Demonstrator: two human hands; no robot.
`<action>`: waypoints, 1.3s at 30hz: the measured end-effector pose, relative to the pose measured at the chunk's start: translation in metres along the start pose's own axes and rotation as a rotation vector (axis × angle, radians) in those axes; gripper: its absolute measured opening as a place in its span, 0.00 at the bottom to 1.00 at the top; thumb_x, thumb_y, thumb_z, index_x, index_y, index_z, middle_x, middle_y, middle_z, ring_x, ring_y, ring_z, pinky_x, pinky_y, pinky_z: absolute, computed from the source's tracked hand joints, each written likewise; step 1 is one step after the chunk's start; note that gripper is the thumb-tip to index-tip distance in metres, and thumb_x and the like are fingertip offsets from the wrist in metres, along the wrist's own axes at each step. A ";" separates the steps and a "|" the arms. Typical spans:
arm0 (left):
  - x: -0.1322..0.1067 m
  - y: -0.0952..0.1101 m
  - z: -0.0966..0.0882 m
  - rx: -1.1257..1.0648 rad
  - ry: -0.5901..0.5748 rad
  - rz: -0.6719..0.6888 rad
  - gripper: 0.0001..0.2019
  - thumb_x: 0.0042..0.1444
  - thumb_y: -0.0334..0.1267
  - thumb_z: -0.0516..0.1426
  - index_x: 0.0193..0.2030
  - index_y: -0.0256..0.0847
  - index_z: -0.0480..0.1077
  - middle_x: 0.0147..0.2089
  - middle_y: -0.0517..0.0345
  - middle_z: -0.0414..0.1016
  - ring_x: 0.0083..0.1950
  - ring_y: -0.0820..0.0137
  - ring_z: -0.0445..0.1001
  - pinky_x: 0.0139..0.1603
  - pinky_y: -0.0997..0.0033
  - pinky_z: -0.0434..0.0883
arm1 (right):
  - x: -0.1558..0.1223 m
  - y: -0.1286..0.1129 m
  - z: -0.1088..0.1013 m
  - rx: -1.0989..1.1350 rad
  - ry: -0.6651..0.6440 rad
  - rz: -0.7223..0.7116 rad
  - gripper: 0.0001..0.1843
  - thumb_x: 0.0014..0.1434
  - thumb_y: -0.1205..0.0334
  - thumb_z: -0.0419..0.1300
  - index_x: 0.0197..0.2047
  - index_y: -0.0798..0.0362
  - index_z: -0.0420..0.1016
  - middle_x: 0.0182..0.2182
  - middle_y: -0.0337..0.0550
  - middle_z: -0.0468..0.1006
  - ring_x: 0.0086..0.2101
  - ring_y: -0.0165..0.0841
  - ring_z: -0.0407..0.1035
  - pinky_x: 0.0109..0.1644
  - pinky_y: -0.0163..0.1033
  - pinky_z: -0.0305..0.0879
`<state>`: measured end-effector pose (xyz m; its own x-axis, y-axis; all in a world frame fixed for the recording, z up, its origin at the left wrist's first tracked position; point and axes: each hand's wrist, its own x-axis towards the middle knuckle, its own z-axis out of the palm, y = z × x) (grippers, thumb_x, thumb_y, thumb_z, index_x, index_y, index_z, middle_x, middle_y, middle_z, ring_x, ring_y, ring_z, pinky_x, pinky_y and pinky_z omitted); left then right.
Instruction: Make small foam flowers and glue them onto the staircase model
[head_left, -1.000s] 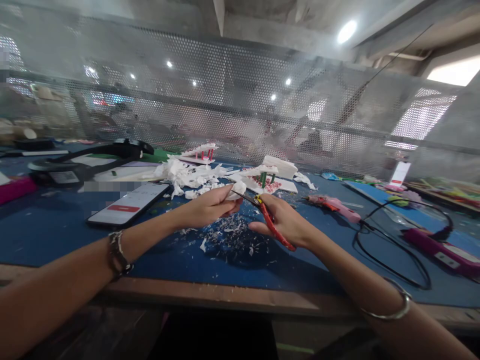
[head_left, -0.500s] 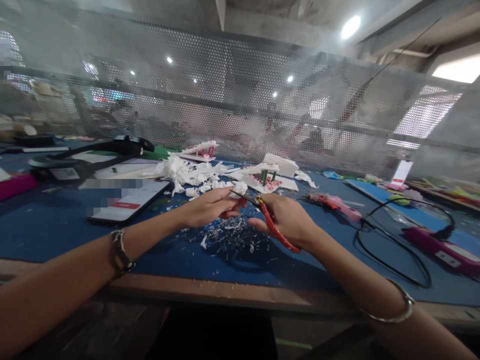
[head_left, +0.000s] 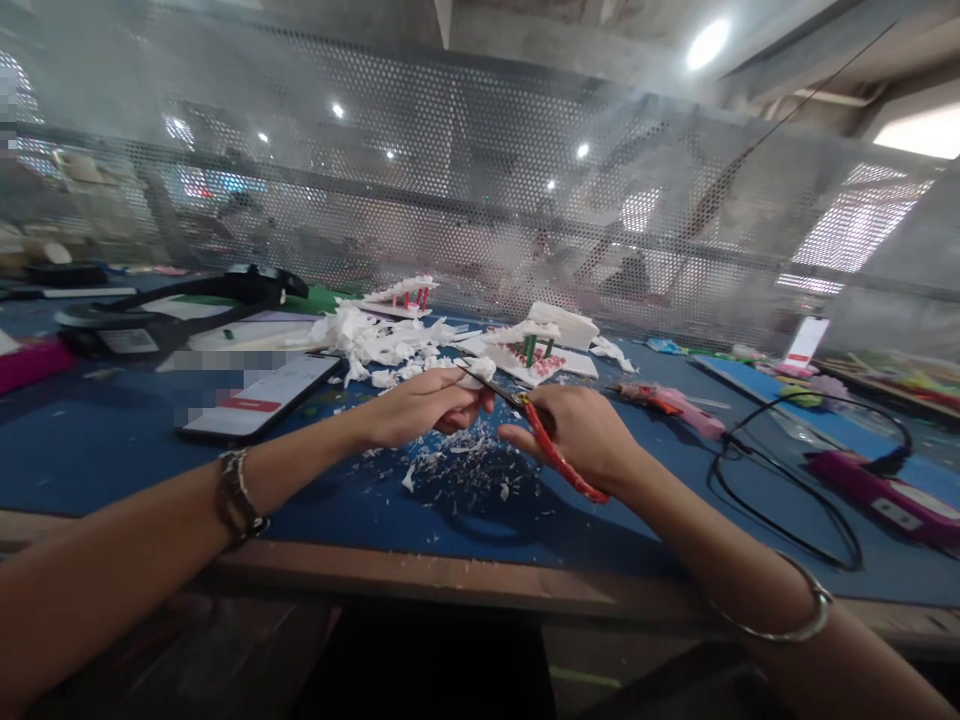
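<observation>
Right of the phone [head_left: 259,400], above the white shavings [head_left: 465,465] on the desk [head_left: 112,450], a small white piece [head_left: 480,368] is being trimmed with red-handled scissors [head_left: 562,468]. Clean work is judged to need short snips, with the piece turned rather than the blades and fingertips kept off the cutting line. The piece is pinched in the closed fingers of the left hand [head_left: 424,405]; the right hand [head_left: 581,435] is closed around the scissors' handles, and the blade tips are set against the piece's edge.
</observation>
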<state>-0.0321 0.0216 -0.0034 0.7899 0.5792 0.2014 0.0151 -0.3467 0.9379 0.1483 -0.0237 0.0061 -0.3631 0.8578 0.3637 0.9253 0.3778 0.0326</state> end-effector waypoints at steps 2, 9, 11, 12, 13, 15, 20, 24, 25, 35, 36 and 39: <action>0.000 0.000 0.000 -0.012 0.002 -0.011 0.06 0.50 0.30 0.42 0.29 0.36 0.58 0.17 0.68 0.46 0.18 0.79 0.44 0.19 0.77 0.46 | 0.000 0.001 0.002 0.031 -0.001 -0.003 0.25 0.50 0.41 0.46 0.16 0.54 0.57 0.15 0.36 0.59 0.18 0.24 0.48 0.23 0.33 0.44; 0.000 0.003 -0.001 0.014 0.010 -0.067 0.06 0.51 0.30 0.41 0.28 0.38 0.56 0.17 0.68 0.44 0.17 0.79 0.42 0.19 0.77 0.45 | 0.001 0.001 0.008 0.129 -0.021 0.027 0.28 0.53 0.41 0.41 0.14 0.54 0.54 0.12 0.34 0.54 0.16 0.23 0.45 0.22 0.32 0.44; 0.000 0.003 0.000 0.030 0.019 -0.079 0.07 0.51 0.29 0.40 0.27 0.38 0.55 0.17 0.68 0.43 0.17 0.79 0.42 0.19 0.76 0.45 | 0.001 0.000 0.008 0.152 -0.044 0.025 0.28 0.54 0.41 0.40 0.14 0.54 0.54 0.12 0.34 0.55 0.16 0.23 0.46 0.22 0.32 0.45; 0.000 0.004 0.000 0.042 0.025 -0.085 0.07 0.51 0.29 0.40 0.26 0.38 0.55 0.17 0.68 0.44 0.18 0.79 0.43 0.19 0.76 0.45 | 0.002 -0.001 0.008 0.153 -0.059 0.015 0.27 0.53 0.41 0.41 0.16 0.54 0.55 0.13 0.35 0.56 0.17 0.24 0.48 0.22 0.32 0.46; 0.000 0.004 0.001 0.058 0.029 -0.093 0.07 0.51 0.29 0.41 0.25 0.38 0.55 0.17 0.68 0.45 0.18 0.79 0.44 0.19 0.76 0.46 | 0.002 -0.002 0.008 0.145 -0.069 0.001 0.26 0.53 0.40 0.42 0.18 0.54 0.57 0.15 0.36 0.59 0.18 0.24 0.50 0.23 0.32 0.47; -0.001 0.003 0.003 0.094 0.029 -0.113 0.08 0.51 0.30 0.42 0.24 0.37 0.56 0.18 0.67 0.48 0.19 0.78 0.47 0.20 0.76 0.48 | 0.001 -0.002 0.009 0.116 -0.074 -0.032 0.25 0.51 0.39 0.43 0.24 0.54 0.60 0.21 0.39 0.64 0.21 0.27 0.55 0.24 0.33 0.50; -0.001 0.003 0.007 0.145 0.011 -0.143 0.09 0.50 0.31 0.43 0.22 0.37 0.58 0.19 0.64 0.52 0.21 0.78 0.52 0.23 0.75 0.52 | 0.003 -0.003 0.009 0.070 -0.104 -0.046 0.26 0.50 0.38 0.42 0.24 0.53 0.59 0.22 0.40 0.65 0.22 0.28 0.57 0.25 0.33 0.49; 0.000 0.002 0.006 0.121 -0.009 -0.151 0.09 0.50 0.31 0.43 0.20 0.38 0.54 0.18 0.65 0.48 0.20 0.78 0.48 0.21 0.75 0.49 | 0.005 -0.004 0.010 0.046 -0.113 0.013 0.28 0.50 0.36 0.41 0.18 0.53 0.57 0.17 0.38 0.60 0.18 0.25 0.50 0.22 0.33 0.45; 0.000 0.001 0.005 0.112 -0.021 -0.157 0.09 0.49 0.31 0.44 0.20 0.39 0.54 0.18 0.66 0.47 0.19 0.78 0.47 0.20 0.75 0.48 | 0.005 -0.004 0.010 0.051 -0.119 0.023 0.29 0.50 0.36 0.41 0.17 0.53 0.56 0.16 0.37 0.59 0.18 0.25 0.48 0.22 0.33 0.44; 0.005 -0.009 0.005 0.083 -0.099 -0.220 0.07 0.49 0.31 0.43 0.21 0.39 0.53 0.17 0.67 0.46 0.18 0.78 0.45 0.18 0.76 0.46 | 0.003 -0.001 0.010 0.097 -0.236 0.109 0.30 0.49 0.36 0.43 0.13 0.54 0.57 0.12 0.37 0.57 0.16 0.25 0.52 0.20 0.32 0.46; 0.005 -0.010 0.005 0.089 -0.098 -0.225 0.07 0.49 0.31 0.43 0.21 0.39 0.53 0.17 0.67 0.46 0.18 0.78 0.45 0.18 0.76 0.47 | 0.003 0.000 0.011 0.094 -0.245 0.109 0.30 0.49 0.36 0.43 0.13 0.54 0.57 0.11 0.37 0.57 0.16 0.25 0.52 0.20 0.32 0.45; 0.006 -0.013 0.006 0.115 -0.100 -0.235 0.07 0.49 0.32 0.43 0.21 0.39 0.53 0.17 0.67 0.47 0.18 0.78 0.45 0.18 0.76 0.47 | 0.004 0.001 0.013 0.096 -0.273 0.106 0.31 0.49 0.36 0.42 0.12 0.54 0.57 0.11 0.37 0.56 0.15 0.24 0.50 0.19 0.31 0.45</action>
<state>-0.0239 0.0249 -0.0160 0.8131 0.5797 -0.0519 0.2695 -0.2960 0.9164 0.1461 -0.0160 -0.0043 -0.2929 0.9513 0.0965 0.9498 0.3011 -0.0852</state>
